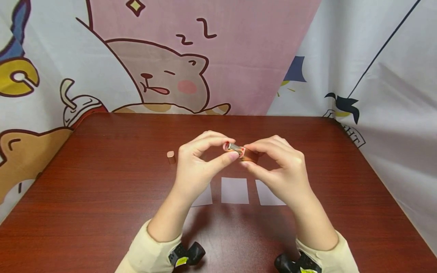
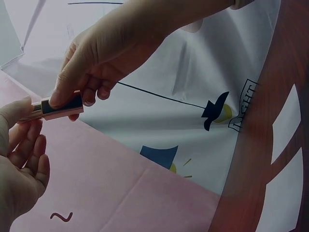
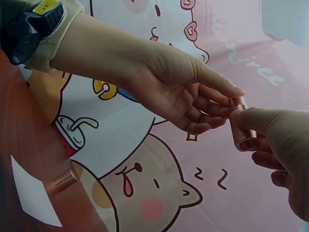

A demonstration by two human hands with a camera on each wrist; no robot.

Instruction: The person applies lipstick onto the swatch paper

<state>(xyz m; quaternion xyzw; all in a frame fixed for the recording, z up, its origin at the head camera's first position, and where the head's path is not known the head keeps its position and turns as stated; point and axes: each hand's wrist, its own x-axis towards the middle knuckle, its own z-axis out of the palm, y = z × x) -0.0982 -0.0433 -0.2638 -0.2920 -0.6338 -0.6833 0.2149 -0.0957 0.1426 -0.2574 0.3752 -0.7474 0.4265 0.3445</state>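
Note:
A lipstick (image 1: 250, 155) with a rose-gold case is held between both hands above the table. My left hand (image 1: 199, 161) pinches its shiny metallic inner tube (image 1: 234, 148) between thumb and fingertips; a reddish colour shows at the tube's end. On the other end, my right hand (image 1: 286, 163) grips the case with thumb and fingers. The left wrist view shows the lipstick (image 2: 63, 108) lying nearly level, a dark band along the case. A small rose-gold cap (image 1: 171, 157) stands on the table left of my left hand, also seen in the right wrist view.
Three white paper squares (image 1: 235, 190) lie in a row on the brown table (image 1: 119, 197) below the hands; the forearms partly cover the outer two. Behind and beside the table hangs a printed cloth (image 1: 249, 57) with cartoon animals.

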